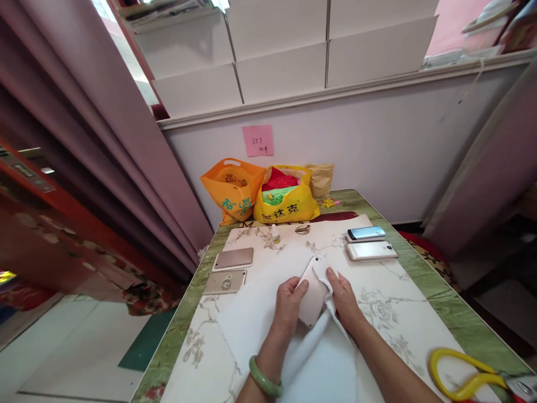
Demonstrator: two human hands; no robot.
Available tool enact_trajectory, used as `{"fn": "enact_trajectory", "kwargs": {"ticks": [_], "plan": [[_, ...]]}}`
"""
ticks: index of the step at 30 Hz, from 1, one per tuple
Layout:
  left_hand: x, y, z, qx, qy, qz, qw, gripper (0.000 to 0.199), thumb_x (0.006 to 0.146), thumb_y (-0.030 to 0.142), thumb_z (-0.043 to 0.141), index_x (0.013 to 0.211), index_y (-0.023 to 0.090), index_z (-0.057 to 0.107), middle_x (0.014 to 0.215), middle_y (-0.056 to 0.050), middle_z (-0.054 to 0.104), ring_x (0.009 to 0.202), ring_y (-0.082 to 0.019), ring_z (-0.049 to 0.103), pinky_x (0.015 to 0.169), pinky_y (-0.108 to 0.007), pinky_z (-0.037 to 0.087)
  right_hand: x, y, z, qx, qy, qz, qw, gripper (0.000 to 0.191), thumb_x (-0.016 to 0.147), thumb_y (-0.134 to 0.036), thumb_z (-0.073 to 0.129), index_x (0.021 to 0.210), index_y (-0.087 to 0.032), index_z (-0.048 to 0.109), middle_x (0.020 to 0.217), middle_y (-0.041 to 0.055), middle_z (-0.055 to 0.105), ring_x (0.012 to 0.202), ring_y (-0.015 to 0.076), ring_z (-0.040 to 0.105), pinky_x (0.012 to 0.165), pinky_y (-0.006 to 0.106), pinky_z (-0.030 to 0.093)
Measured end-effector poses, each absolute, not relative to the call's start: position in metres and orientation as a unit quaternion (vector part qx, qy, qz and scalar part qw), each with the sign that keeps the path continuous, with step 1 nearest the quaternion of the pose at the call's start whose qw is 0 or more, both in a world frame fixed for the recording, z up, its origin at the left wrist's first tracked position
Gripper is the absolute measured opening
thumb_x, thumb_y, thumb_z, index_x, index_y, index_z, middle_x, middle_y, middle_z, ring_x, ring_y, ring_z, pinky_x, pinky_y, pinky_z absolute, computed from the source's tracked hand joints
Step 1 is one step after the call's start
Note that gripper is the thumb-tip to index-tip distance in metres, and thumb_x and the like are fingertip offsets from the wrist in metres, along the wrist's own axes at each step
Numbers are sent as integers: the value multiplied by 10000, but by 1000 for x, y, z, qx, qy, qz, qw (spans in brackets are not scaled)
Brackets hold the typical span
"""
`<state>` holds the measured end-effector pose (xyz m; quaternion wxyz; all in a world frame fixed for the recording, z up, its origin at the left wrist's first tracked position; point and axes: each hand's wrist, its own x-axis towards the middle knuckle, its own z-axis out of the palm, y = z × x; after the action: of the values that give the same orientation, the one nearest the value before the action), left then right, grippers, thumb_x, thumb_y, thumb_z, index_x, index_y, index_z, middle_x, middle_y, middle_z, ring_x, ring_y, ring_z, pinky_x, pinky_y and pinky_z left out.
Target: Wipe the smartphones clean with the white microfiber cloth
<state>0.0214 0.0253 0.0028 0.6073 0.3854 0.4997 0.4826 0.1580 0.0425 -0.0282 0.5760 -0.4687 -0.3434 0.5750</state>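
A light pink phone (pixel 311 298) is tilted above the middle of the table, its back with the camera hole facing up. My left hand (pixel 289 302) grips its left edge, thumb on the back. With my right hand (pixel 344 299) I pinch a fold of white cloth (pixel 268 302) against the phone's right side. The rest of the cloth lies spread under both hands and hangs toward me. A green bangle (pixel 265 378) circles my left wrist.
Two phones (pixel 234 258) lie at the left, two more (pixel 372 251) at the right. Yellow-handled scissors (pixel 465 380) are near right. A small bottle (pixel 275 234), glasses (pixel 302 229), an orange bag (pixel 232 187) and a yellow bag (pixel 287 204) stand or lie toward the back.
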Motion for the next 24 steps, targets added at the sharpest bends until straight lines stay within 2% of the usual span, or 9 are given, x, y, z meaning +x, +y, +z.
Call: {"fn": "enact_trajectory", "kwargs": {"ticks": [4,7,10,12,14,17,20,22,24], "plan": [[23,32,8,404,518,484,579,391,728,529,670,825,150,660,700,-32,647,570,-146,524,565,-252,406,157,43,-28,-485,-355,553,577,488,778,-631,602,873,-155,651,762,34,691,718,208,614,666,300,501],[24,30,16,520,555,469,449,332,724,431,693,963,202,673,907,-73,683,825,-240,595,757,-312,436,157,44,-30,-475,-340,565,583,488,777,-628,602,908,-160,643,769,35,695,711,211,619,646,309,506],[29,24,22,585,563,455,366,594,639,305,754,1211,246,601,1188,-119,614,1153,-337,494,970,-376,346,157,45,-30,-477,-333,558,592,475,782,-608,609,934,-159,642,782,40,698,721,210,622,656,310,510],[34,21,23,597,552,444,376,735,609,245,755,1309,237,532,1325,-146,525,1276,-368,391,1039,-395,279,157,45,-29,-477,-337,553,594,473,784,-602,611,941,-156,640,790,42,699,726,209,622,672,311,512],[37,21,24,612,540,428,388,793,614,211,729,1366,237,478,1416,-145,442,1342,-367,314,1075,-398,236,157,44,-28,-469,-352,548,597,476,784,-604,611,945,-157,637,816,43,701,758,213,626,705,313,514],[34,24,23,640,518,410,391,823,625,200,705,1402,257,438,1427,-116,432,1332,-332,342,1092,-391,242,157,42,-26,-469,-372,539,592,479,781,-620,607,932,-168,642,833,37,703,801,221,628,717,303,510],[26,28,22,613,497,443,425,755,606,218,729,1332,243,522,1360,-104,499,1265,-310,418,1081,-386,293,158,42,-25,-474,-378,543,581,507,777,-656,584,898,-170,662,807,43,705,784,233,632,700,308,511],[22,29,21,532,480,473,512,688,615,254,739,1279,224,562,1294,-109,552,1142,-291,517,967,-370,409,159,43,-25,-471,-372,550,580,550,782,-677,556,937,-163,675,853,62,717,816,249,642,716,321,516],[19,28,17,403,432,490,641,611,685,339,692,1266,201,559,1227,-126,592,925,-235,601,718,-311,483,163,45,-25,-492,-347,536,592,578,784,-683,544,998,-162,677,943,74,723,893,257,645,747,319,519]]}}
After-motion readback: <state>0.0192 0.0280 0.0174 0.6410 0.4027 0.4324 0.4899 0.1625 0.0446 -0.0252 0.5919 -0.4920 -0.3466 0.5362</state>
